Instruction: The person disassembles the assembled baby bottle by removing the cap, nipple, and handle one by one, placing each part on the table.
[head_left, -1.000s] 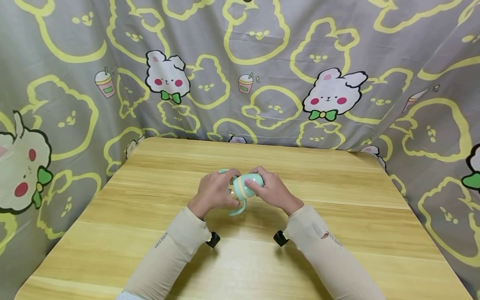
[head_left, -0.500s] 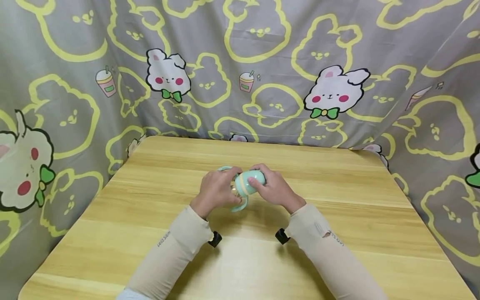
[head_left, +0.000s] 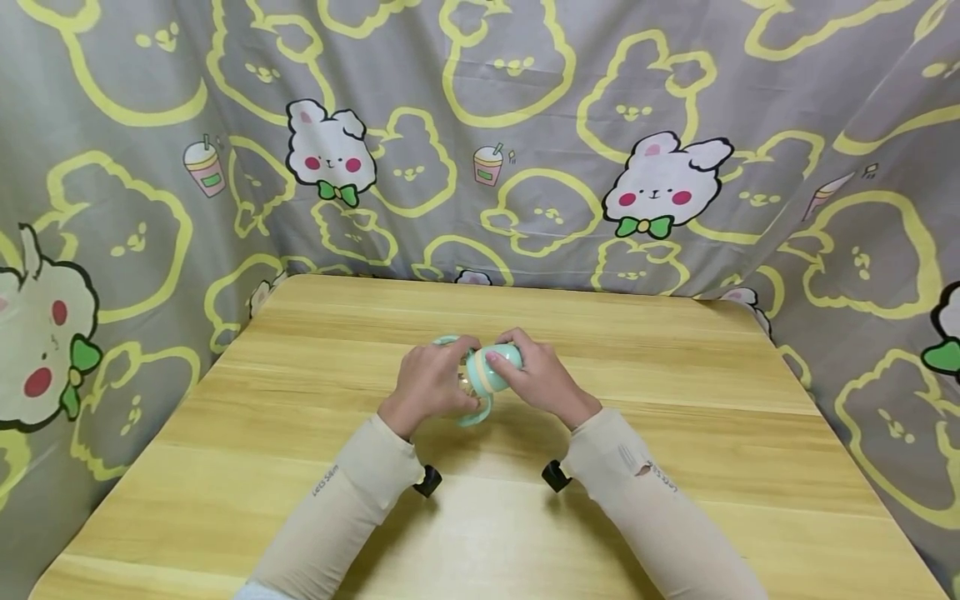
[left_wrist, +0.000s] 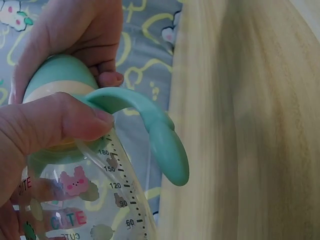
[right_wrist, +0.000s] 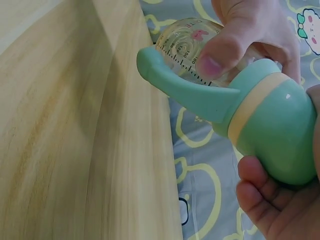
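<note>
A baby bottle with a clear, printed body [left_wrist: 75, 200] is held tilted above the table between both hands. My left hand [head_left: 429, 379] grips the clear body just below the collar, its thumb across the front in the left wrist view. Around the mint-green domed cap [right_wrist: 287, 130], which has a cream band, curl the fingers and thumb of my right hand [head_left: 549, 377]. A curved green handle [left_wrist: 162, 135] juts out from the collar, and another handle [head_left: 446, 340] shows partly behind the left hand. The cap is on the bottle; my palms hide parts of both.
The wood-grain table [head_left: 480, 517] spreads under both arms. Behind it and along its sides hangs a grey curtain [head_left: 420, 75] with yellow outlines and white rabbits. A small black wrist camera [head_left: 427, 481] sits under the left wrist, another camera [head_left: 556, 476] under the right.
Both hands keep their hold on the bottle and cap. My right wrist and thumb have shifted slightly left; the head view has moved a little too.
</note>
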